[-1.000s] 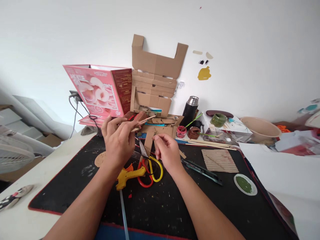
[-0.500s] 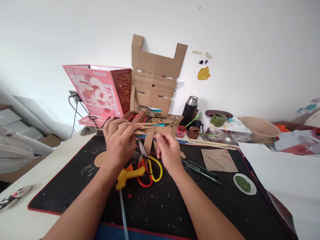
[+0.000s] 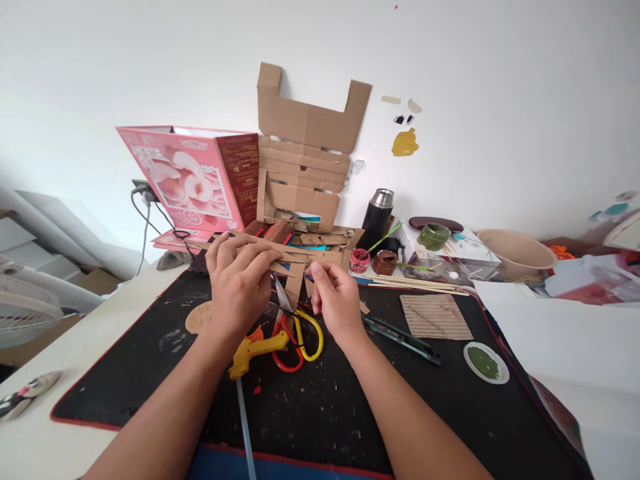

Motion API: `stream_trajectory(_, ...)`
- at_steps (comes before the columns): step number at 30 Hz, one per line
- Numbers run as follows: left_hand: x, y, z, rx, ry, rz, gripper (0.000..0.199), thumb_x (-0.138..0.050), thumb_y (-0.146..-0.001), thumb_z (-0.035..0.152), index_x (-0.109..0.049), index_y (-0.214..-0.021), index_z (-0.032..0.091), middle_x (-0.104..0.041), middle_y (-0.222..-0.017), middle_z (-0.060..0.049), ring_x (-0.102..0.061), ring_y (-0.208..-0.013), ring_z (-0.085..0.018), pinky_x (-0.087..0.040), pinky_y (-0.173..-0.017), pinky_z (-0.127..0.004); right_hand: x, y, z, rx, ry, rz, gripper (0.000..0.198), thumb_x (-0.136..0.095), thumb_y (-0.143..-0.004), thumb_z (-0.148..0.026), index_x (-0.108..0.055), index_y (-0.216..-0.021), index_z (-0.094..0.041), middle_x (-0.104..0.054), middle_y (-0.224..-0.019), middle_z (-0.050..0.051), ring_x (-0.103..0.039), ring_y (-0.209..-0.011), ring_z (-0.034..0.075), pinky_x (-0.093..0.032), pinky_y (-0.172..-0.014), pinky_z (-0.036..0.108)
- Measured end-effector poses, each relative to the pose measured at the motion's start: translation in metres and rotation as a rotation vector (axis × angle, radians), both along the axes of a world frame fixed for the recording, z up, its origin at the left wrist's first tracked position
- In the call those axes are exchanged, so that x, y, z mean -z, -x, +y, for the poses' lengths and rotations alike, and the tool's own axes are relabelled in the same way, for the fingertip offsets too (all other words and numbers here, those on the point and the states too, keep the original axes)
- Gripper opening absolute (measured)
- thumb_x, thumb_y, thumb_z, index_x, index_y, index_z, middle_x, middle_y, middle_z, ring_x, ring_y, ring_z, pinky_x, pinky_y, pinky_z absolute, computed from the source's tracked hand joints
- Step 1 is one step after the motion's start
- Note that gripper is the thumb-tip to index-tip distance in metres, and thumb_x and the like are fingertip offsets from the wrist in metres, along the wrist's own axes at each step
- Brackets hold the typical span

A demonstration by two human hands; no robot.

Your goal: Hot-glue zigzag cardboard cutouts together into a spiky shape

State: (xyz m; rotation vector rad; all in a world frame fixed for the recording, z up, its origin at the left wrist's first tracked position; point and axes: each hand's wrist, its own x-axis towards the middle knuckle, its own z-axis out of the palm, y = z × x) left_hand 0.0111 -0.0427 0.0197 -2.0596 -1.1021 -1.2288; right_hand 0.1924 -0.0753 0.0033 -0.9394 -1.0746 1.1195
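My left hand is closed round thin pieces of cut cardboard, whose pointed ends stick out to the right past the fingers. Beside it, my right hand is curled in a pinch near the strip tips. Whatever lies between its thumb and finger is too small to make out. Between the wrists, scissors with one red and one yellow handle lie on the black mat, blades partly over cardboard scraps. A yellow hot glue gun with a long glue stick rests left of them.
Behind the hands stand a pink box, a propped cardboard sheet and a black flask. Paint jars are at the right. A utility knife, corrugated cardboard and a green paint lid lie on the mat.
The whole view has shifted slightly. Both hands keep almost the same pose, and the cardboard pieces in my left hand have tilted a little.
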Motion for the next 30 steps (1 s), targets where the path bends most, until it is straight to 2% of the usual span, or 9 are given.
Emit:
stream_trajectory(14, 0.002, -0.001, 0.000, 0.022, 0.018, 0.005, 0.029, -0.063, -0.093, 0.010, -0.078, -0.107, 0.031, -0.082, -0.109, -0.002, -0.064, -0.117, -0.031, -0.036, -0.119, -0.059, 0.001, 0.001, 0.000, -0.014, 0.012, -0.013, 0.053, -0.071, -0.088, -0.075, -0.070, -0.083, -0.022, -0.048, -0.046, -0.007, -0.044, -0.037, 0.012, -0.034, -0.039, 0.025)
stream_trajectory(17, 0.000, 0.007, 0.004, -0.003, -0.003, -0.068, 0.026, -0.062, -0.095, 0.011, -0.076, -0.106, 0.030, -0.082, -0.107, -0.004, -0.066, -0.113, -0.031, -0.040, -0.114, -0.059, 0.001, 0.000, 0.001, -0.007, 0.003, -0.004, 0.053, -0.070, -0.089, -0.075, -0.069, -0.084, -0.022, -0.047, -0.047, -0.008, -0.044, -0.036, 0.012, -0.033, -0.039, 0.025)
stream_trajectory(20, -0.003, 0.015, 0.007, -0.046, -0.012, -0.202, 0.023, -0.062, -0.097, 0.013, -0.075, -0.106, 0.029, -0.081, -0.105, -0.005, -0.066, -0.109, -0.031, -0.044, -0.108, -0.057, 0.003, 0.002, -0.002, -0.026, -0.024, -0.066, 0.048, -0.066, -0.095, -0.069, -0.069, -0.086, -0.022, -0.048, -0.048, -0.007, -0.044, -0.038, 0.012, -0.034, -0.042, 0.025)
stream_trajectory(22, -0.006, 0.018, 0.007, -0.060, -0.026, -0.253, 0.021, -0.062, -0.098, 0.015, -0.075, -0.106, 0.029, -0.081, -0.104, -0.006, -0.065, -0.110, -0.032, -0.045, -0.106, -0.056, 0.004, 0.005, -0.007, -0.060, -0.087, -0.209, 0.041, -0.063, -0.101, -0.061, -0.070, -0.087, -0.023, -0.056, -0.055, -0.005, -0.050, -0.044, 0.013, -0.038, -0.047, 0.026)
stream_trajectory(25, -0.010, 0.019, 0.006, -0.049, -0.037, -0.286, 0.020, -0.062, -0.098, 0.015, -0.075, -0.105, 0.029, -0.080, -0.102, -0.005, -0.064, -0.112, -0.032, -0.045, -0.105, -0.056, 0.006, 0.014, -0.017, -0.133, -0.283, -0.589, 0.030, -0.064, -0.104, -0.050, -0.076, -0.094, -0.025, -0.069, -0.070, -0.001, -0.062, -0.061, 0.016, -0.044, -0.061, 0.027)
stream_trajectory(27, -0.011, 0.022, 0.005, -0.045, -0.045, -0.321, 0.017, -0.064, -0.098, 0.017, -0.074, -0.104, 0.029, -0.078, -0.100, -0.006, -0.064, -0.110, -0.031, -0.046, -0.104, -0.055, 0.007, 0.022, -0.024, -0.235, -0.433, -0.832, 0.028, -0.068, -0.103, -0.051, -0.077, -0.102, -0.025, -0.072, -0.073, 0.001, -0.065, -0.067, 0.019, -0.046, -0.066, 0.030)
stream_trajectory(30, -0.007, 0.032, 0.007, -0.033, -0.036, -0.369, 0.020, -0.062, -0.099, 0.018, -0.071, -0.114, 0.027, -0.074, -0.104, -0.008, -0.061, -0.115, -0.032, -0.047, -0.102, -0.054, 0.011, 0.032, -0.030, -0.325, -0.559, -1.126, 0.034, -0.076, -0.097, -0.053, -0.078, -0.108, -0.021, -0.078, -0.094, 0.009, -0.069, -0.091, 0.027, -0.052, -0.081, 0.036)
